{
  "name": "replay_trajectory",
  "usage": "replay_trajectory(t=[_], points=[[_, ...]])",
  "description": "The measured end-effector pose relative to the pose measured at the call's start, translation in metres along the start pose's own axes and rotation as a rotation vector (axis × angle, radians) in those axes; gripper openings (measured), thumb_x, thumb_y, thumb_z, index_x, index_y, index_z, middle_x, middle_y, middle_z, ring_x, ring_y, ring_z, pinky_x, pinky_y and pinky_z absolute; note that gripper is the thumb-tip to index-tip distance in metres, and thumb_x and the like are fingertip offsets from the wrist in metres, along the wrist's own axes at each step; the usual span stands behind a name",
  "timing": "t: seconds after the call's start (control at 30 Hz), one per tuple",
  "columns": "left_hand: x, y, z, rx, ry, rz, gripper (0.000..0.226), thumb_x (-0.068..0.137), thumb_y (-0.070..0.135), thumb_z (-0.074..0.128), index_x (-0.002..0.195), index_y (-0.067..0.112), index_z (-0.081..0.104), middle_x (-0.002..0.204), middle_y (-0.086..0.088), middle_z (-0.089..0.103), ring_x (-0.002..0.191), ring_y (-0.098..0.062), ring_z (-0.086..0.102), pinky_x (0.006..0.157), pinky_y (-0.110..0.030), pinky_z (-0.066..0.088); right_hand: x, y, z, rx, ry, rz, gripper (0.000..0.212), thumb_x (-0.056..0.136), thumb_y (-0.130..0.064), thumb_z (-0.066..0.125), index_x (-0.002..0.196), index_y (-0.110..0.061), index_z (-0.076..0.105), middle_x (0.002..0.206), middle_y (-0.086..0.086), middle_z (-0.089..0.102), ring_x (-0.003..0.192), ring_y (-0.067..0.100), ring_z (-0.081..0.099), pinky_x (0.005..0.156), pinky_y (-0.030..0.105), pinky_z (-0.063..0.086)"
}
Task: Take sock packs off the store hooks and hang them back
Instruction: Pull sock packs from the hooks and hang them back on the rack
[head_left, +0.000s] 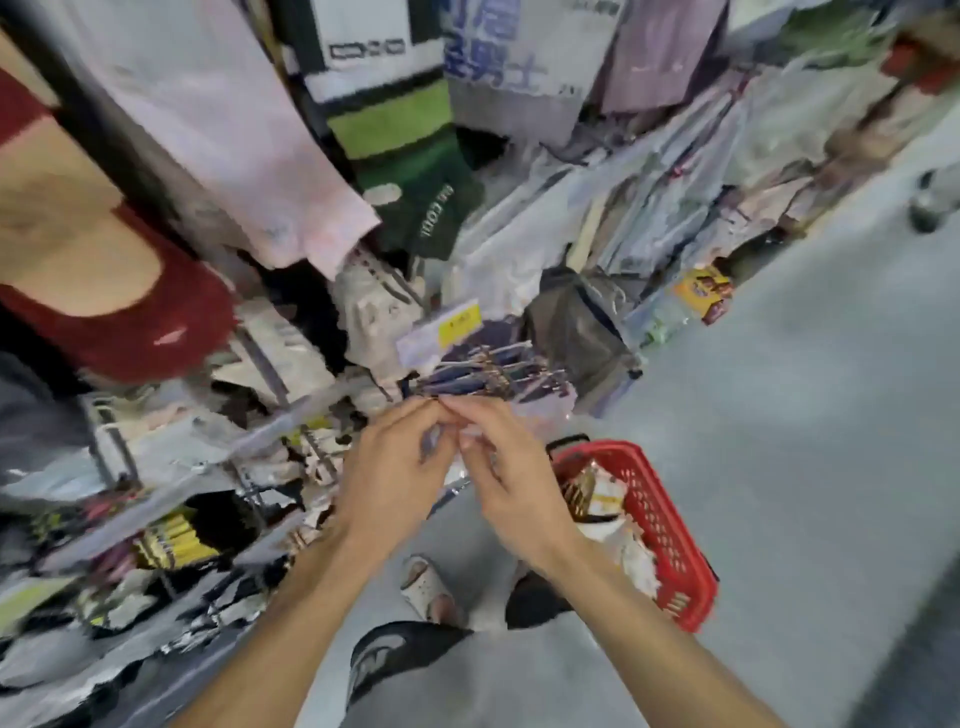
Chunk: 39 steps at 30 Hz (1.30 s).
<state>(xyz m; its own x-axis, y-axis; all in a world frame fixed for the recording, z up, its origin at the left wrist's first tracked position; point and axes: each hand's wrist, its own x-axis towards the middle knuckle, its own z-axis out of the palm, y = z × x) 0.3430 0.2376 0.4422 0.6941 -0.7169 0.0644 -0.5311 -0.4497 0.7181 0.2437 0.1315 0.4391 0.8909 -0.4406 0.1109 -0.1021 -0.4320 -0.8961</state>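
Observation:
My left hand (395, 467) and my right hand (511, 473) meet in the middle of the view, fingertips pinched together on the top of a clear plastic sock pack (457, 470) that hangs down between them. Right above my fingertips a row of dark blue sock packs (483, 371) hangs on a hook with a white and yellow price tag (441, 330) at its end. The held pack's top edge sits close to that hook's tip; the blur hides whether it is on the hook.
Racks crowded with hanging sock packs (270, 358) fill the left and top. A red plastic basket (660, 525) holding several packs stands on the grey floor at my right. My feet in a white slipper (428, 587) are below my hands.

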Motion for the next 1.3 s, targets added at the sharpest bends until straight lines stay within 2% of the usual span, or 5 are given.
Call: replay_trajectory(t=[0.2,0.5,0.77,1.1,1.3], points=[[-0.028,0.000,0.135,0.087,-0.645,-0.067,0.010,0.090,0.012,0.067,0.092,0.018,0.075,0.094,0.001,0.072,0.093,-0.023,0.066,0.081,-0.039,0.051,-0.122,0.104,-0.038,-0.094,-0.062,0.454,0.039,0.095,-0.010,0.050,0.133,-0.017,0.055,0.125,0.002,0.061,0.115,0.019,0.058,0.096,0.039,0.047],[-0.051,-0.017,0.339,0.233,-1.101,-0.181,0.012,0.096,0.019,0.060,0.097,0.012,0.071,0.099,-0.005,0.072,0.097,-0.024,0.066,0.087,-0.039,0.049,-0.236,0.247,-0.093,-0.023,-0.067,0.907,0.036,0.097,-0.016,0.048,0.130,-0.028,0.055,0.130,-0.007,0.057,0.118,0.016,0.056,0.098,0.041,0.047],[-0.018,-0.066,0.525,0.154,-1.040,-0.474,0.016,0.092,0.020,0.062,0.108,0.022,0.065,0.104,0.004,0.067,0.096,-0.015,0.062,0.083,-0.028,0.046,-0.247,0.425,-0.110,0.031,0.078,1.102,0.030,0.094,-0.015,0.050,0.121,-0.024,0.060,0.119,-0.002,0.065,0.106,0.018,0.062,0.088,0.041,0.053],[0.073,-0.209,0.757,0.333,-0.831,-0.580,0.126,0.073,0.047,0.083,0.156,0.003,0.000,0.165,-0.017,0.010,0.152,-0.031,0.012,0.124,-0.040,0.015,-0.163,0.706,-0.049,0.170,0.368,1.096,0.042,0.093,-0.002,0.048,0.128,-0.025,0.054,0.128,-0.005,0.060,0.116,0.008,0.058,0.098,0.011,0.039],[0.083,-0.239,0.802,0.149,-0.723,-0.581,0.103,0.057,0.045,0.091,0.141,0.014,0.038,0.137,-0.009,0.058,0.128,-0.028,0.054,0.108,-0.045,0.043,-0.161,0.761,-0.038,0.396,0.477,1.105,0.043,0.085,-0.013,0.058,0.111,-0.047,0.054,0.109,-0.022,0.066,0.106,-0.002,0.061,0.087,0.018,0.046]])
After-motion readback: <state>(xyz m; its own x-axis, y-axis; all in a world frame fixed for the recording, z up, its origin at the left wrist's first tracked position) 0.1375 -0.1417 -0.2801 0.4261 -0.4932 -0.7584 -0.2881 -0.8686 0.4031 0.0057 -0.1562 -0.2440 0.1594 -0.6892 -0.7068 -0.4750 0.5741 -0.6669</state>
